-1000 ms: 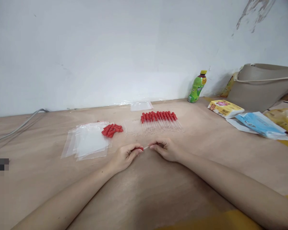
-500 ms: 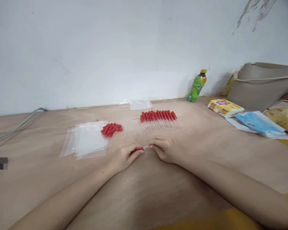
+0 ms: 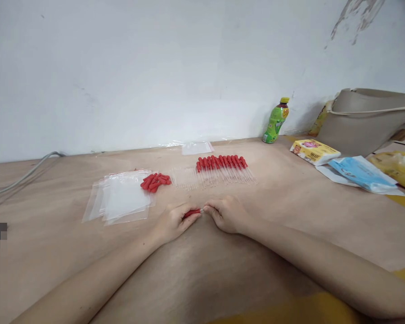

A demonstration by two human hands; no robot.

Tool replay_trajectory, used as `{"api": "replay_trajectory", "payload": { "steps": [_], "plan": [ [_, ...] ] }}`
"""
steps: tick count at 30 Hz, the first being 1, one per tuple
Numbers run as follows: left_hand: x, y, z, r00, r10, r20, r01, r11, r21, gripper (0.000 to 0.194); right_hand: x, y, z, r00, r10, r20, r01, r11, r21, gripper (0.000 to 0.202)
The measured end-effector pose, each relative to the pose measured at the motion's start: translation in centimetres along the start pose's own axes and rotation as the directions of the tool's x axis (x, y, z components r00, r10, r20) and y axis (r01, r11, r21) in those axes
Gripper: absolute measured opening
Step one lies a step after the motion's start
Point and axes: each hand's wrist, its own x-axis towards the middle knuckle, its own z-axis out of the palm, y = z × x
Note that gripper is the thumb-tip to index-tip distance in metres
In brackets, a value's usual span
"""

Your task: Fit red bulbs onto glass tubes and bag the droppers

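Observation:
My left hand [image 3: 175, 220] is closed round a red rubber dropper bulb [image 3: 191, 213], its open end facing right. Pinched in the fingertips of my right hand [image 3: 227, 214] is a thin clear dropper tube [image 3: 202, 210]; its short visible stretch meets the bulb's mouth, and the rest is hidden by the fingers. Just beyond my hands lie a small heap of loose red bulbs [image 3: 155, 182], a row of bare clear tubes [image 3: 185, 178] and a row of droppers with red bulbs on their tubes [image 3: 222, 166].
Clear zip bags [image 3: 126, 198] lie stacked at the left, with another bag [image 3: 197, 148] by the wall. A green drink bottle [image 3: 275, 122], a yellow tissue pack [image 3: 314, 151], a blue packet [image 3: 362, 173] and a grey bin [image 3: 364, 121] stand or lie right. A grey cable [image 3: 30, 173] runs left.
My right hand has moved left toward my left hand, and less of the clear tube shows between them. More of the red bulb is visible in my left hand.

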Motion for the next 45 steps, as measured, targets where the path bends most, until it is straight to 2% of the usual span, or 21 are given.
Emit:
{"api": "replay_trajectory", "payload": {
  "steps": [4, 8, 12, 15, 18, 20, 23, 28, 33, 38, 42, 45],
  "plan": [
    [0.2, -0.3, -0.5, 0.998, 0.053, 0.022, -0.054, 0.998, 0.04, 0.015, 0.6, -0.1, -0.2, 0.995, 0.046, 0.087, -0.053, 0.996, 0.074, 0.029],
    [0.2, -1.0, -0.9, 0.998, 0.044, -0.036, -0.041, 0.997, 0.066, 0.015, 0.9, -0.2, -0.9, 0.989, -0.01, 0.148, -0.018, 0.982, 0.187, 0.026],
    [0.2, -1.7, -1.0, 0.982, -0.121, -0.143, 0.128, 0.991, 0.042, 0.028, 0.9, 0.3, -1.7, 0.997, -0.017, 0.081, 0.002, 0.984, 0.177, 0.023],
    [0.3, -1.7, -1.0, 0.981, -0.175, -0.079, 0.179, 0.983, 0.041, 0.022, 1.2, 2.1, -2.3, 0.99, 0.124, -0.061, -0.113, 0.979, 0.169, 0.023],
    [0.5, -1.6, -1.1, 0.986, -0.164, -0.006, 0.164, 0.985, 0.049, 0.015, 2.2, 5.0, -2.6, 0.918, 0.369, -0.145, -0.336, 0.918, 0.209, 0.021],
    [0.5, -1.5, -1.0, 0.987, -0.162, 0.01, 0.161, 0.986, 0.042, 0.015, 3.0, 6.8, -2.6, 0.837, 0.513, -0.193, -0.466, 0.851, 0.241, 0.021],
    [0.5, -1.5, -1.0, 0.986, -0.164, 0.018, 0.163, 0.986, 0.033, 0.015, 4.5, 8.4, -2.6, 0.76, 0.602, -0.246, -0.568, 0.799, 0.2, 0.02],
    [0.5, -1.5, -1.0, 0.985, -0.17, 0.025, 0.169, 0.985, 0.032, 0.016, 6.6, 7.9, -2.2, 0.673, 0.689, -0.269, -0.707, 0.706, 0.038, 0.026],
    [0.3, -1.5, -1.0, 0.985, -0.173, 0.027, 0.172, 0.985, 0.023, 0.017, 7.1, 7.5, -1.5, 0.675, 0.692, -0.255, -0.725, 0.687, -0.052, 0.031],
    [0.4, -1.5, -0.9, 0.985, -0.172, 0.029, 0.172, 0.985, 0.02, 0.017, 7.0, 7.8, -1.1, 0.697, 0.689, -0.198, -0.715, 0.688, -0.121, 0.037],
    [0.4, -1.5, -0.9, 0.984, -0.177, 0.029, 0.177, 0.984, 0.027, 0.017, 6.9, 7.8, -1.4, 0.709, 0.684, -0.173, -0.705, 0.685, -0.182, 0.042],
    [0.4, -1.5, -1.0, 0.985, -0.17, 0.033, 0.169, 0.985, 0.02, 0.016, 6.6, 7.4, -1.9, 0.738, 0.647, -0.192, -0.675, 0.709, -0.206, 0.045]
  ]
}}
